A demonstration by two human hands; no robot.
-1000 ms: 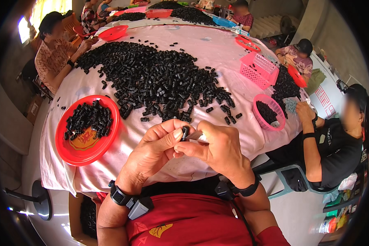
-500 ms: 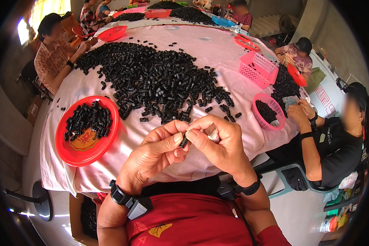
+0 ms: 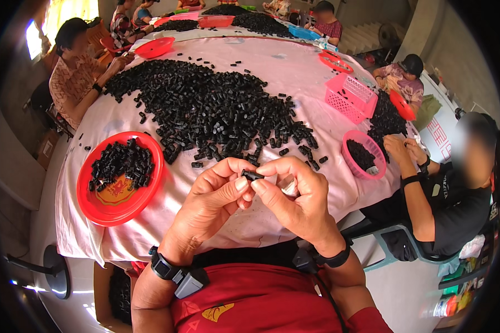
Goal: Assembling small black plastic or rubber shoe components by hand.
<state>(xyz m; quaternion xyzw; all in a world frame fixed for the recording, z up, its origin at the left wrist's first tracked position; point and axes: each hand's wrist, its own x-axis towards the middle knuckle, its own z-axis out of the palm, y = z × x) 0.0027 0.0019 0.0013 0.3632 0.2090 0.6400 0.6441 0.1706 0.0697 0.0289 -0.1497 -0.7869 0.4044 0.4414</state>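
A small black cylindrical piece [image 3: 252, 175] is pinched level between the fingertips of both hands, above the table's near edge. My left hand [image 3: 210, 202] is closed on its left end, thumb against forefinger. My right hand [image 3: 303, 205] grips the other end and also has a crumpled whitish scrap [image 3: 288, 184] tucked in its fingers; its material is unclear. Just beyond my hands spreads a large heap of similar black pieces [image 3: 211, 108]. To my left, a red plate [image 3: 85, 186] holds a smaller pile of them.
A pink cloth [image 3: 283, 61] covers the table. At right stand a pink basket [image 3: 344, 102] and a pink round colander [image 3: 366, 173] with small black parts. A co-worker in black [image 3: 455, 194] sits close on my right, another person [image 3: 75, 75] at far left. A cardboard box [image 3: 103, 288] sits below.
The black piece has turned from a steep tilt to nearly level between my fingertips. Both hands keep almost the same place. The co-worker's hands at right have lifted slightly.
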